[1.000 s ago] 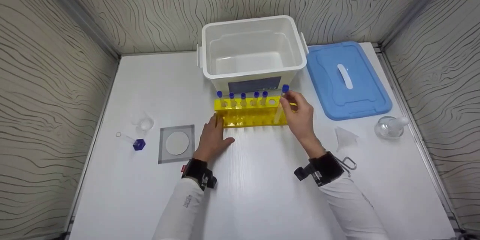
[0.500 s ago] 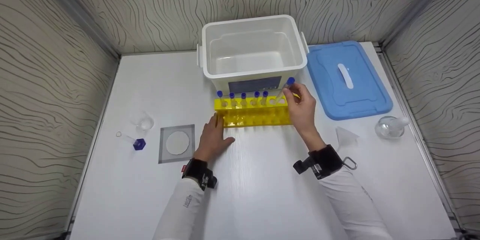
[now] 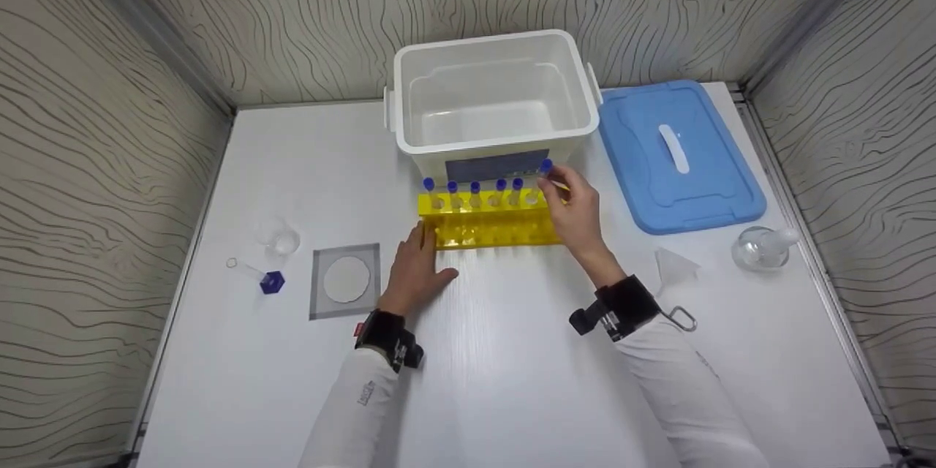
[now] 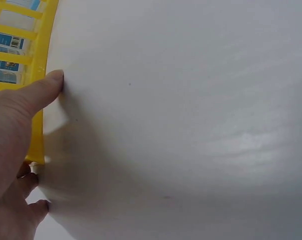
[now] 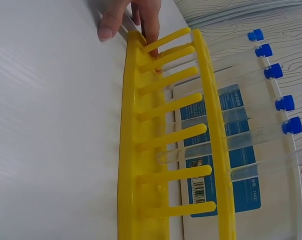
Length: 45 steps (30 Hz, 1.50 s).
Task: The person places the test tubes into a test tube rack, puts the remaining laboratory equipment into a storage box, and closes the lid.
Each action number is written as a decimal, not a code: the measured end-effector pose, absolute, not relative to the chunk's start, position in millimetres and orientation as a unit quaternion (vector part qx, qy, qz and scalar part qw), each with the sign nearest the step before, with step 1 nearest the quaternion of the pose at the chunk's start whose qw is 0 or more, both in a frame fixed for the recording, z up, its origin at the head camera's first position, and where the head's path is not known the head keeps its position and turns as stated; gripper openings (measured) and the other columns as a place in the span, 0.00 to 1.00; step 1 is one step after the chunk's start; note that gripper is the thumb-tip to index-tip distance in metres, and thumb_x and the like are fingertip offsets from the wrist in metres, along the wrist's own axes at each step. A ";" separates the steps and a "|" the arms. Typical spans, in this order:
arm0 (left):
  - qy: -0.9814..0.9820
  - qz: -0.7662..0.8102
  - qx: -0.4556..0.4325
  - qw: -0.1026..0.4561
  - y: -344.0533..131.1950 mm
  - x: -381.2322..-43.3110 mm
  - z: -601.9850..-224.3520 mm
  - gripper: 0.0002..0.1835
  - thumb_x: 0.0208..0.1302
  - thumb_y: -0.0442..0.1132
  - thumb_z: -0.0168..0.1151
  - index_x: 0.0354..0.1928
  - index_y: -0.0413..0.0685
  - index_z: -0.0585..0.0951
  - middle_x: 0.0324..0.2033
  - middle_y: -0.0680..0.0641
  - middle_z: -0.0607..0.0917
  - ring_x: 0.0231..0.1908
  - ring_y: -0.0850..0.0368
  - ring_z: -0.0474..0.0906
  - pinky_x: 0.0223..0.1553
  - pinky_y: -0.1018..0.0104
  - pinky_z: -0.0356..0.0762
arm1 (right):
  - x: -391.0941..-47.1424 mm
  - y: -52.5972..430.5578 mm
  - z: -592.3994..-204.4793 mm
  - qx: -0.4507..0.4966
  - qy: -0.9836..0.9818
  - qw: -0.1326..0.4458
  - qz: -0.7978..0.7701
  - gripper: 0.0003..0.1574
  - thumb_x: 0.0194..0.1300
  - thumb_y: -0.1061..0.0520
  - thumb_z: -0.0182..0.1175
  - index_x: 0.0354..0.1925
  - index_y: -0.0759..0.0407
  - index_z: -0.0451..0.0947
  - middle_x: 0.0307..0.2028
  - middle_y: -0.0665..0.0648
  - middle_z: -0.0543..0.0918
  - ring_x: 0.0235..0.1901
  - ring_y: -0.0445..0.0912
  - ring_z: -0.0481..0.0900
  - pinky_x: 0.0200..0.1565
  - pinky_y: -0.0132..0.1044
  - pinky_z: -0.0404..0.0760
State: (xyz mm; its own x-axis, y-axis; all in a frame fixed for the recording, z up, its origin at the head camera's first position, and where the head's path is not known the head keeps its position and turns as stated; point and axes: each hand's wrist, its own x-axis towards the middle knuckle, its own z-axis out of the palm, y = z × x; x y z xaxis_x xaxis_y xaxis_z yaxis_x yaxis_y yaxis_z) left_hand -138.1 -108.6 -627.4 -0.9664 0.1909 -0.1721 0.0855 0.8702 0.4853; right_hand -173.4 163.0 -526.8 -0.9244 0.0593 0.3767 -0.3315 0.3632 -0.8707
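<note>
On the white surface point(image 3: 497, 380), a white plastic tub point(image 3: 497, 143) stands at the back, with a blue lid point(image 3: 687, 194) lying just right of it. Before the tub sits a yellow test-tube rack point(image 3: 490, 227). Of the hands, the left hand point(image 3: 415, 272) has its fingers extended against the rack's left end, thumb spread; the right hand point(image 3: 576, 213) pinches a blue-capped test tube point(image 5: 261, 169) above the rack, its lower end at the top rail, whether in a hole I cannot tell. Leftward lies a grey square pad point(image 3: 317, 292) bearing a white disc point(image 3: 346, 279); rightward, a clear funnel point(image 3: 676, 268). Five more blue-capped tubes point(image 3: 475, 191) stand in the rack.
</note>
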 end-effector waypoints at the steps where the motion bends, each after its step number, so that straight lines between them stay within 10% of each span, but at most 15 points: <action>1: 0.961 0.246 0.073 0.106 -108.7 -138.1 -627.8 0.54 0.61 0.57 0.67 0.78 0.41 0.49 0.78 0.36 0.51 0.77 0.41 0.52 0.78 0.45 0.49 | -173.7 162.9 -528.1 0.086 -0.808 0.172 0.557 0.18 0.70 0.59 0.59 0.54 0.68 0.77 0.48 0.64 0.84 0.50 0.52 0.83 0.54 0.29 0.83; 10: 0.960 0.249 0.070 0.106 -108.2 -137.4 -629.3 0.54 0.60 0.57 0.67 0.78 0.41 0.49 0.78 0.36 0.50 0.77 0.41 0.51 0.78 0.45 0.49 | -174.9 164.9 -540.4 0.071 -0.819 0.142 0.552 0.18 0.70 0.58 0.60 0.55 0.64 0.77 0.48 0.62 0.84 0.50 0.51 0.83 0.55 0.48 0.83; 45: 0.957 0.255 0.059 0.123 -107.7 -137.2 -626.5 0.54 0.61 0.58 0.66 0.79 0.45 0.47 0.79 0.39 0.47 0.78 0.42 0.50 0.78 0.47 0.47 | -180.7 171.2 -563.4 0.003 -0.851 0.053 0.523 0.20 0.71 0.55 0.59 0.59 0.60 0.76 0.52 0.62 0.84 0.55 0.54 0.83 0.57 0.44 0.82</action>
